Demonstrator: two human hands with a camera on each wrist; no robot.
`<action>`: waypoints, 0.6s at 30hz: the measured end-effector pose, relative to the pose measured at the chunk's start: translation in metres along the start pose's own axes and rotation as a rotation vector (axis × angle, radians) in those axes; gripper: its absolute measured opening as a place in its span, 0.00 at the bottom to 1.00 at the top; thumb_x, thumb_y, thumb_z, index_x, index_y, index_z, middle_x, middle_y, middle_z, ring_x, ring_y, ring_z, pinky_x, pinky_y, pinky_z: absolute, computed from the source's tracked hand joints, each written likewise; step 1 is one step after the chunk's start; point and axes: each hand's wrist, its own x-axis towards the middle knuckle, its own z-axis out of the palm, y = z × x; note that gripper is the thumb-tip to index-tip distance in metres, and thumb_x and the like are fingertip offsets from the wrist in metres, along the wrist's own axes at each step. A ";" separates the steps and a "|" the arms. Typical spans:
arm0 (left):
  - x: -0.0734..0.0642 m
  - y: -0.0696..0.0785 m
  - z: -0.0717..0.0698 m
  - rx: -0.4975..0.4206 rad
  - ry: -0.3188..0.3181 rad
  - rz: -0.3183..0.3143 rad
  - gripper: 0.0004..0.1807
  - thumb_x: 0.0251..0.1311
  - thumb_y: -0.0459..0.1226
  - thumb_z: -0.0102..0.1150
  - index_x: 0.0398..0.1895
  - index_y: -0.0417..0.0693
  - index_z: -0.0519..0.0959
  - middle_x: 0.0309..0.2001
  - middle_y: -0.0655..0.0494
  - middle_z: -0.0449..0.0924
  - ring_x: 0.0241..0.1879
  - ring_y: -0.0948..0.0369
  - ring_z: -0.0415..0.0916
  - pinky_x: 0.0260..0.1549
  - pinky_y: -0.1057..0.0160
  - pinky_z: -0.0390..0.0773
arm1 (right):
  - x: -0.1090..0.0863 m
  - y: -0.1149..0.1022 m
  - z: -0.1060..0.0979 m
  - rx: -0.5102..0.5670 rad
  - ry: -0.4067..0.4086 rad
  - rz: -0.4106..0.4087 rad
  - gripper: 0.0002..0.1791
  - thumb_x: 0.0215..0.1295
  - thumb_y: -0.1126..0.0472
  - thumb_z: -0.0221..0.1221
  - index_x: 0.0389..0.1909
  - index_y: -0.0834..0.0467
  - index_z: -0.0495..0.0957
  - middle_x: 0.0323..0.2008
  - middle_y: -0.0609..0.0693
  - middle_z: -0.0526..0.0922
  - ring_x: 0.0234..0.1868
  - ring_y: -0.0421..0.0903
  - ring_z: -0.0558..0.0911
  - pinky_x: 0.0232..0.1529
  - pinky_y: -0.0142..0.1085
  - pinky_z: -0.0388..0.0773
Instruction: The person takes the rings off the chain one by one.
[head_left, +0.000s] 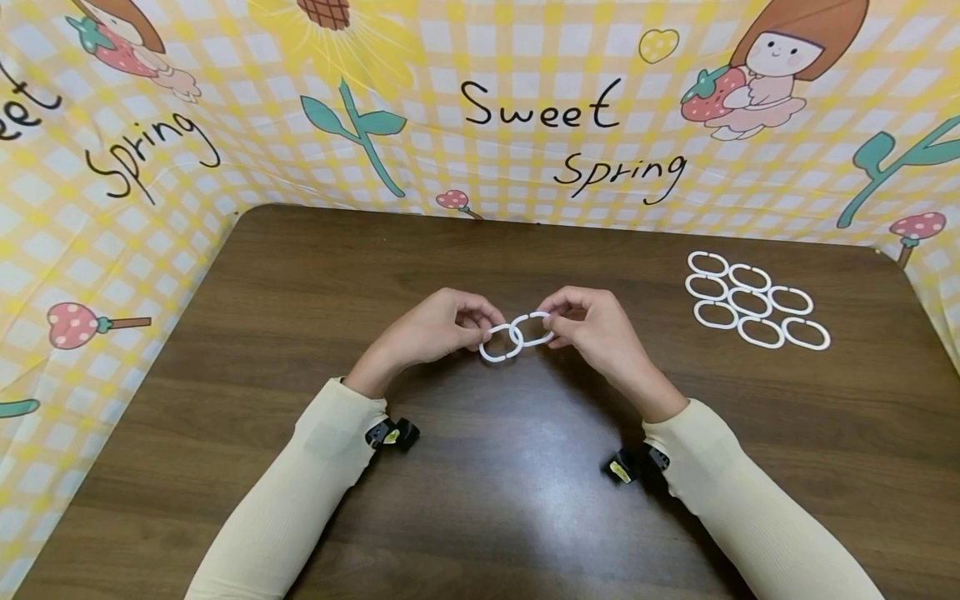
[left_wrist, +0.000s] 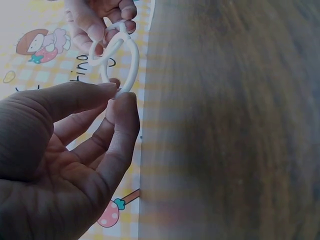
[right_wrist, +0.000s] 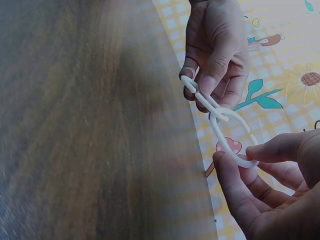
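Two white oval plastic chain links overlap at their ends over the table, looped through each other. My left hand (head_left: 438, 325) pinches the outer end of the left link (head_left: 495, 359) between thumb and fingertips. With thumb and index finger, my right hand (head_left: 600, 329) grips the far end of the right link (head_left: 531, 343). Each link has a small gap in its rim. In the left wrist view the left link (left_wrist: 135, 65) stands on edge in the pinch. The right wrist view shows the right link (right_wrist: 220, 134) passing around the other one.
Several more white links (head_left: 761, 333) lie flat in a cluster at the right back of the brown wooden table (head_left: 487, 517). A yellow checked cloth (head_left: 510, 158) with printed figures hangs behind and along the left side. Small black wrist cameras sit on both sleeves.
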 end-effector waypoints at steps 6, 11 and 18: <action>0.000 0.001 0.000 -0.003 -0.013 0.012 0.11 0.69 0.27 0.56 0.49 0.39 0.85 0.36 0.49 0.82 0.35 0.60 0.78 0.37 0.65 0.79 | 0.000 0.000 0.001 -0.007 -0.001 -0.004 0.09 0.67 0.75 0.61 0.45 0.73 0.84 0.39 0.67 0.83 0.30 0.41 0.85 0.36 0.38 0.89; 0.001 0.000 0.001 -0.042 -0.013 -0.007 0.09 0.70 0.28 0.57 0.49 0.37 0.84 0.38 0.46 0.82 0.37 0.58 0.81 0.41 0.61 0.86 | 0.000 0.002 0.003 -0.023 -0.005 -0.003 0.08 0.67 0.75 0.61 0.44 0.72 0.84 0.42 0.68 0.85 0.31 0.40 0.85 0.38 0.41 0.89; 0.002 0.001 0.002 -0.091 -0.007 -0.023 0.10 0.71 0.28 0.57 0.50 0.36 0.83 0.40 0.44 0.83 0.37 0.59 0.82 0.41 0.61 0.87 | 0.000 0.002 0.004 -0.024 -0.015 0.015 0.09 0.66 0.75 0.61 0.44 0.71 0.85 0.44 0.68 0.86 0.31 0.40 0.86 0.38 0.40 0.89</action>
